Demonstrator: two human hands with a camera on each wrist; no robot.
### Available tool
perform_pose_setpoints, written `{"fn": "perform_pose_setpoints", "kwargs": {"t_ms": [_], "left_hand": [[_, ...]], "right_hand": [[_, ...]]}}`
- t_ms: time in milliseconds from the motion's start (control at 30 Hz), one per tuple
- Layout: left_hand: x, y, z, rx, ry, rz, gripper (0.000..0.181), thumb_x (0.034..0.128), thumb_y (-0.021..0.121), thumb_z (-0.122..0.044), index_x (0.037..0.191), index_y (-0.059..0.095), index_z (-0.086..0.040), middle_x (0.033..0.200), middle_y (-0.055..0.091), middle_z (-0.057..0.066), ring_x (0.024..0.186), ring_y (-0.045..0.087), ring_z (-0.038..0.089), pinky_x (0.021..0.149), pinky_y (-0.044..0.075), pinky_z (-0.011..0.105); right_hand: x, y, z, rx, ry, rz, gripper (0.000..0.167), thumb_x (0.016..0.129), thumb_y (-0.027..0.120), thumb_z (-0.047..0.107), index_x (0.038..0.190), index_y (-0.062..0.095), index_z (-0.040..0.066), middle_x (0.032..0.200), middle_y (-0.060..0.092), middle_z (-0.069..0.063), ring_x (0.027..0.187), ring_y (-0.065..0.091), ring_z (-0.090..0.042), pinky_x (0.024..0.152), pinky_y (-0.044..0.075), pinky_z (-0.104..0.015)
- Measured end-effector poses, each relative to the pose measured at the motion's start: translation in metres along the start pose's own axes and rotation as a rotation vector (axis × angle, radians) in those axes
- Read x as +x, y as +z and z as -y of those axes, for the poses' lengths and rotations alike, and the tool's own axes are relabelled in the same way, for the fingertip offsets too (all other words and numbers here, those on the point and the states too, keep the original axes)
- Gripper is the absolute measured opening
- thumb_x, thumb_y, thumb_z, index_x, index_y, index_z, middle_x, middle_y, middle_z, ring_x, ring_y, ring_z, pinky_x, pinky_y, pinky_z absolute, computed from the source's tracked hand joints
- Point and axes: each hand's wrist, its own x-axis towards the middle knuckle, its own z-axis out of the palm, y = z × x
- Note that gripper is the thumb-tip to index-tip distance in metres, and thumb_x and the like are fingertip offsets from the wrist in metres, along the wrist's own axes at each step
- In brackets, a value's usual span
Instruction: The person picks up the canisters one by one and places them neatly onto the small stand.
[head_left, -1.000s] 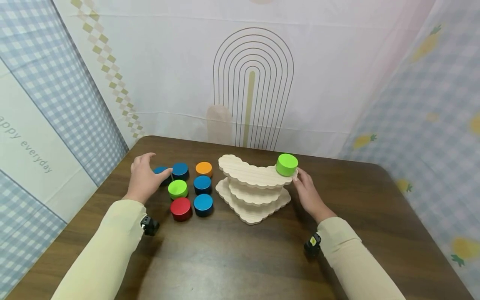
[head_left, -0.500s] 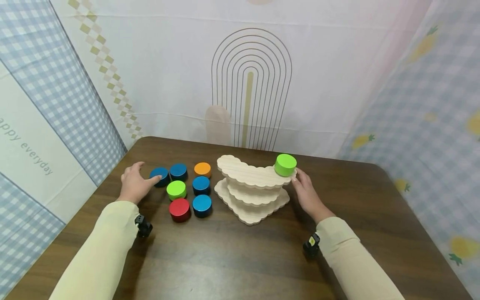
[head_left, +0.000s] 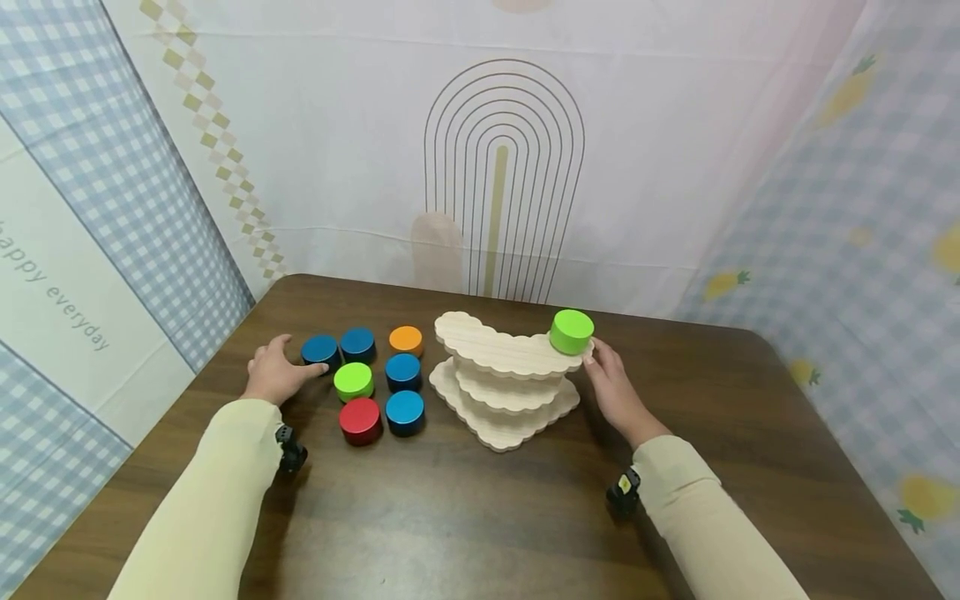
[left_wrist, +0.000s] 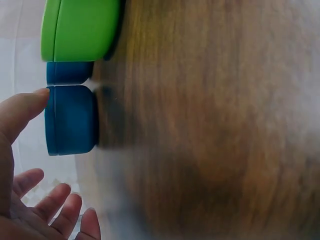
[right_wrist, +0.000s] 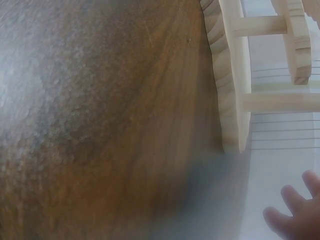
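Note:
My left hand [head_left: 276, 375] is at the leftmost dark blue tin [head_left: 320, 352], fingers spread around its left side. In the left wrist view, the thumb meets the edge of this round blue tin [left_wrist: 73, 120], while the other fingers stay apart from it. My right hand [head_left: 618, 392] holds the right end of the top tier of a pale wooden stand [head_left: 495, 346] with scalloped edges. A bright green tin [head_left: 572, 331] stands on that end. The right wrist view shows the stand's lower board [right_wrist: 230, 95] and several fingers; the thumb is out of that view.
Beside the left hand stand more tins: blue [head_left: 357, 344], orange [head_left: 406, 341], green [head_left: 354, 382], blue [head_left: 403, 371], red [head_left: 361, 420] and lighter blue [head_left: 405, 412]. All rest on a dark wooden table [head_left: 450, 517]. A patterned cloth [head_left: 337, 150] hangs behind it.
My left hand has drawn back leftward and lowered beside the leftmost blue tin, uncovering more of it. The right hand, stand and green tin look unchanged.

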Motion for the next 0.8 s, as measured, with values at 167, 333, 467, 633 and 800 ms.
{"fn": "perform_pose_setpoints", "kwargs": {"t_ms": [167, 333, 467, 633, 800], "left_hand": [[0.004, 0.006, 0.002, 0.004, -0.022, 0.017, 0.09, 0.0859, 0.068, -0.033, 0.147, 0.018, 0.011, 0.144, 0.021, 0.041, 0.128, 0.019, 0.058, 0.103, 0.022, 0.065], [0.012, 0.012, 0.008, 0.012, -0.029, 0.024, 0.092, 0.0854, 0.068, -0.037, 0.147, 0.019, 0.01, 0.144, 0.021, 0.041, 0.129, 0.018, 0.059, 0.103, 0.022, 0.065], [0.018, 0.016, 0.012, 0.02, -0.025, 0.026, 0.094, 0.085, 0.069, -0.041, 0.147, 0.02, 0.01, 0.143, 0.023, 0.041, 0.126, 0.021, 0.057, 0.102, 0.023, 0.064], [0.021, 0.02, 0.015, 0.026, -0.029, 0.022, 0.092, 0.0845, 0.069, -0.039, 0.146, 0.022, 0.011, 0.141, 0.026, 0.04, 0.125, 0.023, 0.055, 0.102, 0.022, 0.062], [0.024, 0.023, 0.012, 0.03, -0.025, 0.006, 0.088, 0.0844, 0.07, -0.036, 0.144, 0.025, 0.011, 0.138, 0.03, 0.04, 0.123, 0.026, 0.054, 0.101, 0.023, 0.061]], "right_hand": [[-0.001, 0.0, 0.0, 0.0, 0.004, 0.006, 0.056, 0.106, 0.026, 0.033, 0.15, 0.019, -0.002, 0.153, 0.015, -0.028, 0.143, 0.011, -0.042, 0.112, 0.012, -0.063], [-0.001, 0.0, 0.0, 0.004, -0.004, 0.004, 0.056, 0.106, 0.026, 0.031, 0.15, 0.019, -0.003, 0.152, 0.015, -0.029, 0.142, 0.011, -0.042, 0.112, 0.012, -0.063], [0.0, 0.0, -0.001, 0.012, -0.017, -0.002, 0.055, 0.106, 0.027, 0.028, 0.149, 0.019, -0.005, 0.151, 0.015, -0.03, 0.142, 0.012, -0.043, 0.112, 0.013, -0.063], [0.0, 0.0, -0.002, 0.015, -0.019, -0.001, 0.055, 0.106, 0.027, 0.028, 0.149, 0.019, -0.005, 0.151, 0.016, -0.03, 0.142, 0.012, -0.043, 0.111, 0.013, -0.063], [0.001, -0.001, -0.001, 0.004, -0.013, 0.001, 0.056, 0.106, 0.027, 0.03, 0.149, 0.019, -0.004, 0.151, 0.016, -0.029, 0.142, 0.012, -0.043, 0.112, 0.013, -0.063]]}}
